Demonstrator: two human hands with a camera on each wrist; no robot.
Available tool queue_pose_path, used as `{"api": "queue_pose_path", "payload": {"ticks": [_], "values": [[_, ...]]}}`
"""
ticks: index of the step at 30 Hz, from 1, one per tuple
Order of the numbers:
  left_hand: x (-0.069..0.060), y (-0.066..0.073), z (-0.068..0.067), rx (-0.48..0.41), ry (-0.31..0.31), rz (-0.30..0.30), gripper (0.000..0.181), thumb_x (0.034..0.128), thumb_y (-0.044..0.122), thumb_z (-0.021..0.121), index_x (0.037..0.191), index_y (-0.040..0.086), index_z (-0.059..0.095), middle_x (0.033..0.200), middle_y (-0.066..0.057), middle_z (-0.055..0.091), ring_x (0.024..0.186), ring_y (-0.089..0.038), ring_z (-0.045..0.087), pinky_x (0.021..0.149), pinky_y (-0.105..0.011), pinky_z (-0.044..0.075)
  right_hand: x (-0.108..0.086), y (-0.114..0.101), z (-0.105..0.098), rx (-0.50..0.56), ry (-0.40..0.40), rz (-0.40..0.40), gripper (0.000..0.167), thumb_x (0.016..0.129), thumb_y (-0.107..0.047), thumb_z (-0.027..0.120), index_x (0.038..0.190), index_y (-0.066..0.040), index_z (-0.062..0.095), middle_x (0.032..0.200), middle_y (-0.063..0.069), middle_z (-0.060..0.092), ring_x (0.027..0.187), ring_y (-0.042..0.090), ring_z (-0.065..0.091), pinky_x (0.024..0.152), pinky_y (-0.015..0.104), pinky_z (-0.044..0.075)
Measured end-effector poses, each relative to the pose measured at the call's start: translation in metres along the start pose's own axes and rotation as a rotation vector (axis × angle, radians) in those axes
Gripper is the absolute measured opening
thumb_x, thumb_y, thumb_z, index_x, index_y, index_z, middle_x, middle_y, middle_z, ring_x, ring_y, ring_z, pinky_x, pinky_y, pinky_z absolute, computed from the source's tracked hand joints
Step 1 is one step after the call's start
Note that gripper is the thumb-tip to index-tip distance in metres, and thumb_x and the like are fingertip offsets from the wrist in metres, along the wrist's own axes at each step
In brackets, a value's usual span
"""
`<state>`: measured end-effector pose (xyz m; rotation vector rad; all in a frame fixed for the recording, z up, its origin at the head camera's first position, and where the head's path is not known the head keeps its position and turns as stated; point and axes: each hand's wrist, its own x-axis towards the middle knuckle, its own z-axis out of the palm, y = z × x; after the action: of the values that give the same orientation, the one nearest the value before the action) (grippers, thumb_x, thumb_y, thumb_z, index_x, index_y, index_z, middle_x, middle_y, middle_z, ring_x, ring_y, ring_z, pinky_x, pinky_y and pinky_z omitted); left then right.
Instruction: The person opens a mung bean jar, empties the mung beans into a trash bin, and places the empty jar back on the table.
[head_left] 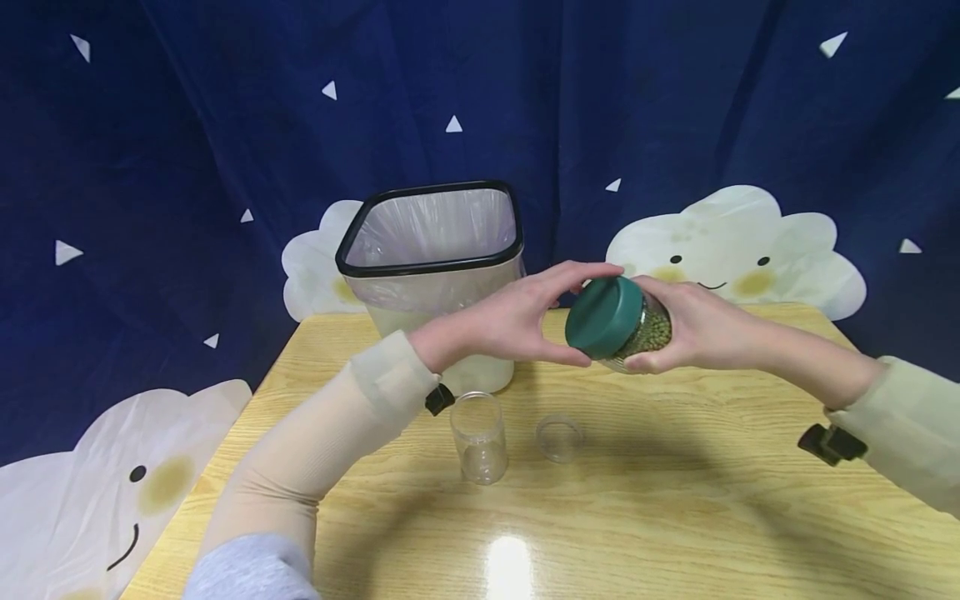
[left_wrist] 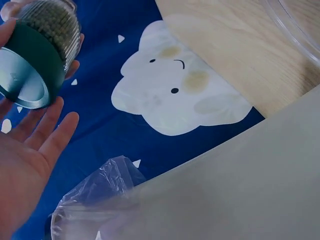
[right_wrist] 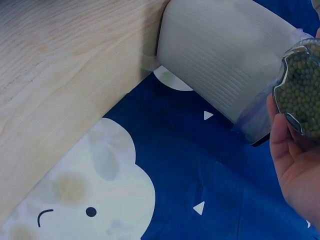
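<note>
Bin (head_left: 431,268), bagged, at table's (head_left: 675,517) far side. Clear cup (head_left: 482,446) upright before it. Left hand (head_left: 513,321) pinching green lid (head_left: 600,321) between thumb and fingers. Clear disc (head_left: 558,439) near cup. Jar (head_left: 652,333) of green beans tilted, above table, lid on; right hand (head_left: 701,329) gripping its body.

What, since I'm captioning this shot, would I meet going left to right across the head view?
Lower-left cloud, bin, clear lid, green-topped jar, right hand.
</note>
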<state>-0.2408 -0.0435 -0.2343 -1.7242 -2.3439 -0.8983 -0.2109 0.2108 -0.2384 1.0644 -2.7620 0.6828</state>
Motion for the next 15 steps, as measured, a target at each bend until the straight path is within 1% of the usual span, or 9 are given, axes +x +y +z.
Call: {"api": "queue_pose_path", "payload": {"ticks": [3,7,10,12,15], "values": [[0.0009,0.0022,0.0008,-0.004,0.0,-0.086,0.09,0.0754,0.035,0.084,0.147,0.011,0.035,0.132,0.001,0.049,0.104,-0.008,0.05,0.091,-0.022,0.044,0.0001,-0.0006,-0.0001,0.004,-0.01,0.01,0.076,0.067,-0.037,0.087,0.128,-0.007,0.052,0.098,-0.001,0.065,0.084,0.013,0.06,0.072,0.037,0.05],[0.0027,0.005,0.0027,-0.026,-0.001,-0.2,0.087,0.0759,0.039,0.083,0.144,0.013,0.035,0.127,0.002,0.051,0.099,-0.006,0.054,0.092,-0.019,0.043,-0.0001,-0.0003,0.0003,0.01,-0.013,0.019,0.076,0.067,-0.038,0.087,0.128,-0.008,0.052,0.098,-0.002,0.065,0.085,0.013,0.059,0.073,0.037,0.049],[0.0037,0.0056,0.0035,-0.028,-0.011,-0.236,0.088,0.077,0.039,0.082,0.146,0.014,0.034,0.129,0.001,0.05,0.099,-0.007,0.055,0.093,-0.017,0.042,-0.0003,0.0006,0.0006,0.012,-0.007,0.016,0.076,0.067,-0.036,0.087,0.128,-0.007,0.053,0.098,-0.002,0.065,0.086,0.014,0.059,0.073,0.038,0.049],[0.0038,0.0058,0.0036,-0.022,-0.02,-0.244,0.091,0.0769,0.04,0.082,0.148,0.014,0.031,0.133,0.002,0.048,0.102,-0.007,0.055,0.094,-0.017,0.042,-0.0003,0.0006,0.0004,0.014,-0.006,0.023,0.077,0.066,-0.037,0.088,0.128,-0.007,0.053,0.098,-0.002,0.065,0.086,0.014,0.06,0.074,0.038,0.049],[0.0024,0.0056,0.0036,-0.004,-0.019,-0.224,0.097,0.0755,0.041,0.083,0.151,0.015,0.027,0.138,0.003,0.045,0.108,-0.007,0.052,0.096,-0.018,0.041,-0.0005,0.0008,0.0002,0.02,-0.006,0.021,0.077,0.067,-0.036,0.088,0.129,-0.007,0.052,0.098,-0.001,0.065,0.086,0.014,0.06,0.074,0.039,0.049]]}}
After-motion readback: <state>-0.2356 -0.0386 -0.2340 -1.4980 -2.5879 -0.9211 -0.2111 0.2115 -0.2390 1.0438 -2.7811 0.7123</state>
